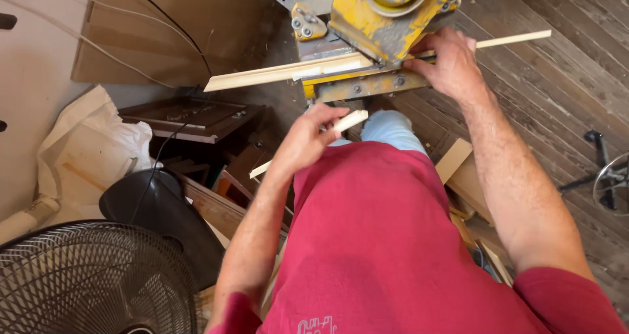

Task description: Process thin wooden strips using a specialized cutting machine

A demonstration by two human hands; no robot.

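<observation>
Your right hand (445, 62) presses flat on the long wood moulding strip (288, 72), pinning it against the yellow saw (386, 19) so it lies steady across the bed, while your left hand (304, 140) pinches a short offcut (350, 119) clear, near your waist.

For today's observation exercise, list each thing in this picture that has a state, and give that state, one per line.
Left hand: shut on short wood strip, held off the saw.
Right hand: pressing long wood strip flat on yellow saw.
Floor fan: blades hidden behind the grille.
</observation>
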